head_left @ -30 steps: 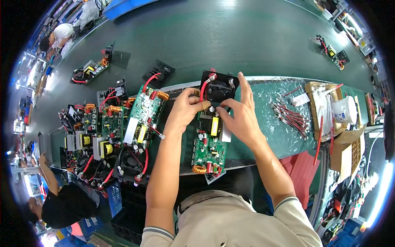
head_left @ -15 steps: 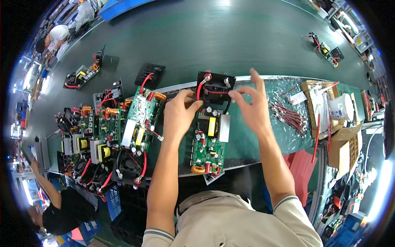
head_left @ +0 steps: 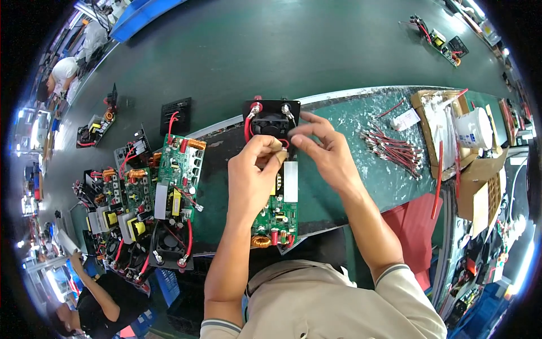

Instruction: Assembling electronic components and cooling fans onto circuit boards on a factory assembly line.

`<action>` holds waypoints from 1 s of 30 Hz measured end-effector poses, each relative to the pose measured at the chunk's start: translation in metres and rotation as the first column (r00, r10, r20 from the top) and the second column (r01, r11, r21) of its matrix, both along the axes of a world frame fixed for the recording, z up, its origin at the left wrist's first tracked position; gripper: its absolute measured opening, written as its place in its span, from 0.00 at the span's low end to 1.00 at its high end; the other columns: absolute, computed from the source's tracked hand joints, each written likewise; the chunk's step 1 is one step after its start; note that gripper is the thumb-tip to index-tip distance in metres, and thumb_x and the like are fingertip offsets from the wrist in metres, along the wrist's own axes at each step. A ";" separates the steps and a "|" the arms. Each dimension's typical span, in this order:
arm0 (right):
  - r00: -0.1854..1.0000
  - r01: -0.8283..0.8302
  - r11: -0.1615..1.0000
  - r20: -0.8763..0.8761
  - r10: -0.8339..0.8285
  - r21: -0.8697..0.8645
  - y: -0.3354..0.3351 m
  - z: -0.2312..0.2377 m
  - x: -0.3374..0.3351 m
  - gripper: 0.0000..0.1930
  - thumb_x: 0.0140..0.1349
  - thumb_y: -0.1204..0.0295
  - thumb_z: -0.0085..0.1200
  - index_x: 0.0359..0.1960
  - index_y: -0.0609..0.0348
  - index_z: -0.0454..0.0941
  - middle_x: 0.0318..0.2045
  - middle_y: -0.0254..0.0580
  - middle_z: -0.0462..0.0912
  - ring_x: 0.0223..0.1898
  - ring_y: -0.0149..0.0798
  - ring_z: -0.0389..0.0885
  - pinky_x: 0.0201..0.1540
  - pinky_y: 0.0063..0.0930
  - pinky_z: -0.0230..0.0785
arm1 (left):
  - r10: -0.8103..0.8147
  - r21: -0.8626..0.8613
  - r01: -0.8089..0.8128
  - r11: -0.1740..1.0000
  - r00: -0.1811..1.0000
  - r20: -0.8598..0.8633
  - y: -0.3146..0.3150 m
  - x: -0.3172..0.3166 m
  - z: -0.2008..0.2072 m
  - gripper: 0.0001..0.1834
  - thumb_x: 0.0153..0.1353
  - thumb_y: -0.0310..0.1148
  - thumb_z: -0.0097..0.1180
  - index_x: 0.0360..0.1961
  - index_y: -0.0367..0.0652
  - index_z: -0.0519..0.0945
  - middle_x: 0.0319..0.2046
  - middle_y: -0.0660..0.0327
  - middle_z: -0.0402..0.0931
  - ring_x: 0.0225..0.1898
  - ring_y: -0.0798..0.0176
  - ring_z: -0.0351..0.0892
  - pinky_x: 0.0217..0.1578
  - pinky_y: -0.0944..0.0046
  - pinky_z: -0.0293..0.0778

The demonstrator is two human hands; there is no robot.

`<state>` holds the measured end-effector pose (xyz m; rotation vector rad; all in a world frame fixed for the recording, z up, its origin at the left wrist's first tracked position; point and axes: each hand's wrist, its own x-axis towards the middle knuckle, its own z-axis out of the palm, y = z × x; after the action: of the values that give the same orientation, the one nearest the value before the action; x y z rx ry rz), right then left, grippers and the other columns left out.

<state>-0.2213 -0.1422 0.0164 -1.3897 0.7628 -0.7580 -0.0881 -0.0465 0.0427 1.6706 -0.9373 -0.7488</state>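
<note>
In front of me lies a green circuit board [head_left: 276, 217] with a white metal heat sink [head_left: 290, 182] and a copper coil at its near end. A black end panel with a fan [head_left: 269, 124] stands at its far end, carrying a red and a metal terminal. My left hand [head_left: 251, 172] is closed over the board, its thumb and finger pinching a thin red wire [head_left: 284, 143] just below the fan. Beside the panel's right edge, my right hand [head_left: 327, 151] has thumb and fingertips together by the black cable; whether it grips the cable is hidden.
Several similar board assemblies [head_left: 179, 175] crowd the bench on the left. To the right lie a bundle of red wires [head_left: 395, 148], a carton tray [head_left: 432, 113], a white tub [head_left: 473, 129] and a divided cardboard box [head_left: 480, 195]. A co-worker [head_left: 107, 299] is at the lower left.
My left hand has moved right and down from the panel's left side onto the board's far end. My right hand has moved left, its raised finger lowered. The view has shifted slightly.
</note>
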 end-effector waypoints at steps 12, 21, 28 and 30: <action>0.954 -0.288 0.910 0.003 0.301 0.298 -0.029 -0.018 -0.005 0.06 0.65 0.81 0.48 0.38 0.67 0.79 0.30 0.34 0.81 0.33 0.25 0.79 0.37 0.22 0.73 | 0.009 0.258 -0.084 0.963 0.959 0.282 -0.018 -0.002 0.002 0.10 0.55 0.27 0.64 0.38 0.40 0.79 0.31 0.56 0.85 0.27 0.60 0.84 0.32 0.61 0.75; 0.899 -0.388 0.791 0.005 0.438 0.473 -0.055 -0.014 -0.006 0.10 0.65 0.77 0.55 0.45 0.70 0.81 0.35 0.42 0.85 0.31 0.30 0.85 0.37 0.20 0.81 | 0.031 0.305 -0.164 0.938 0.917 0.398 -0.024 -0.006 -0.007 0.14 0.52 0.31 0.67 0.38 0.41 0.75 0.31 0.57 0.86 0.35 0.50 0.85 0.37 0.53 0.76; 0.873 -0.431 0.764 0.007 0.488 0.481 -0.062 -0.017 -0.003 0.08 0.66 0.77 0.54 0.41 0.70 0.81 0.34 0.43 0.85 0.31 0.32 0.86 0.37 0.23 0.83 | 0.000 0.371 -0.208 0.905 0.872 0.490 -0.032 -0.018 0.004 0.14 0.52 0.33 0.66 0.38 0.43 0.76 0.30 0.59 0.85 0.36 0.49 0.85 0.38 0.52 0.77; 0.847 -0.476 0.790 -0.041 0.531 0.387 -0.063 -0.016 0.000 0.08 0.63 0.81 0.53 0.41 0.72 0.80 0.35 0.47 0.85 0.32 0.34 0.86 0.38 0.25 0.83 | 0.009 0.371 -0.217 0.903 0.873 0.488 -0.034 -0.017 0.003 0.13 0.52 0.33 0.66 0.38 0.43 0.77 0.30 0.59 0.85 0.36 0.49 0.85 0.39 0.51 0.77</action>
<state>-0.2214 -0.2049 0.0008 -1.2334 0.5646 -0.0782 -0.1048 -0.0804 0.0460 2.3419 -1.0477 -0.4754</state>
